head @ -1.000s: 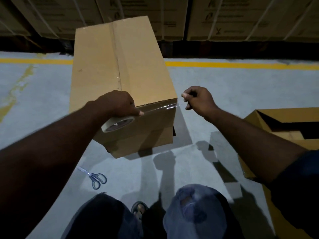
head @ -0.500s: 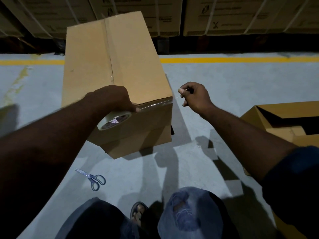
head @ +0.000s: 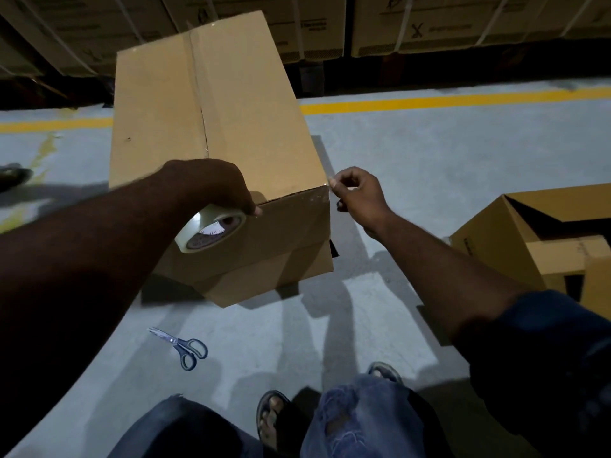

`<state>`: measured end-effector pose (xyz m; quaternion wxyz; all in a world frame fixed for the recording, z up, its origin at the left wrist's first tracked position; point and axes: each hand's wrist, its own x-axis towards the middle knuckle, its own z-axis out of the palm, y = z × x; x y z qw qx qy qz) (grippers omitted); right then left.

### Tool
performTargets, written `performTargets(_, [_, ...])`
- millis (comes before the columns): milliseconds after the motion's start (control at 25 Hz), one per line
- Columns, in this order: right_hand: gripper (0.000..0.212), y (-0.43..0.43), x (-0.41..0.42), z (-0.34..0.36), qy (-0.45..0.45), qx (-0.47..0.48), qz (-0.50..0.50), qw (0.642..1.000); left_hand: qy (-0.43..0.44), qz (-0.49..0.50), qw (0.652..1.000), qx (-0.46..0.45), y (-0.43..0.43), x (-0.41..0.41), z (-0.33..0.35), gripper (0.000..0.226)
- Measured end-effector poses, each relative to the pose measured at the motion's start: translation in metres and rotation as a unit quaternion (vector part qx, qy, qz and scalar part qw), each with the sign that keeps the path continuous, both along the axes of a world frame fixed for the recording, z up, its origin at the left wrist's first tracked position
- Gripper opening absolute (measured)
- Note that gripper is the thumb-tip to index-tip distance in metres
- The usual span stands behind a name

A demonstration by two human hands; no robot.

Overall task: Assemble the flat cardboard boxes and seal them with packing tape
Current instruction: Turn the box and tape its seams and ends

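Observation:
A tall brown cardboard box (head: 231, 110) stands on the grey floor in front of me, its top seam closed with clear tape. My left hand (head: 211, 186) grips a roll of clear packing tape (head: 208, 233) against the box's near top edge. A strip of tape runs from the roll along that edge to the right corner. My right hand (head: 358, 193) pinches the tape's free end at the box's near right corner.
Blue-handled scissors (head: 185, 347) lie on the floor near my left knee. A second, open cardboard box (head: 542, 236) sits at the right. Strapped cartons (head: 429, 24) line the back behind a yellow floor line. My knees and sandalled feet fill the bottom.
My right hand has moved in from beside the box to its near right corner, bringing the tape end to the cardboard. The left hand keeps the roll on the edge.

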<state>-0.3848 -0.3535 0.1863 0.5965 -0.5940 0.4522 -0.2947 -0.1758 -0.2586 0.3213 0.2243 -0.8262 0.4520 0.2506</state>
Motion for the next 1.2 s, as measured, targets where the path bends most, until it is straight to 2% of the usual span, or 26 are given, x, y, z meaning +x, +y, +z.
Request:
performTargets(160, [0.022, 0.003, 0.007, -0.012, 0.002, 0.12, -0.025, 0.992, 0.016, 0.016, 1.0, 0.018, -0.007, -0.005, 0.004, 0.046])
performTargets(240, [0.025, 0.001, 0.009, -0.015, 0.012, 0.125, -0.058, 0.99, 0.042, 0.048, 0.998, 0.023, -0.008, -0.008, 0.007, 0.045])
performTargets(280, [0.021, 0.001, 0.009, -0.015, 0.014, 0.096, -0.071, 0.993, 0.05, 0.056, 0.997, 0.025, -0.009, -0.01, 0.008, 0.045])
performTargets(320, [0.016, 0.002, 0.009, -0.011, 0.027, 0.042, -0.075, 0.996, 0.051, 0.057, 0.997, 0.026, -0.009, -0.011, 0.008, 0.045])
performTargets(400, [0.011, 0.006, 0.005, 0.0, 0.089, -0.132, -0.054, 0.986, 0.042, 0.045, 0.998, 0.033, -0.009, -0.012, 0.007, 0.045])
performTargets(520, [0.012, 0.021, -0.001, 0.021, 0.075, -0.386, 0.036, 0.919, 0.023, 0.025, 0.999, 0.031, -0.007, -0.013, 0.006, 0.046])
performTargets(640, [0.016, 0.021, -0.002, 0.022, 0.116, -0.511, 0.118, 0.844, 0.026, 0.027, 0.999, 0.029, -0.006, -0.013, 0.008, 0.046])
performTargets(760, [0.023, 0.011, 0.0, 0.015, 0.137, -0.522, 0.122, 0.833, 0.02, 0.014, 0.999, 0.035, -0.005, -0.015, 0.008, 0.046])
performTargets(1000, [0.037, 0.01, 0.003, 0.018, 0.166, -0.513, 0.205, 0.817, 0.01, -0.012, 1.0, 0.027, -0.005, -0.017, 0.008, 0.046])
performTargets(1200, [0.041, 0.012, 0.006, 0.007, 0.146, -0.519, 0.177, 0.824, 0.022, -0.016, 0.999, 0.034, -0.007, -0.019, 0.008, 0.043])
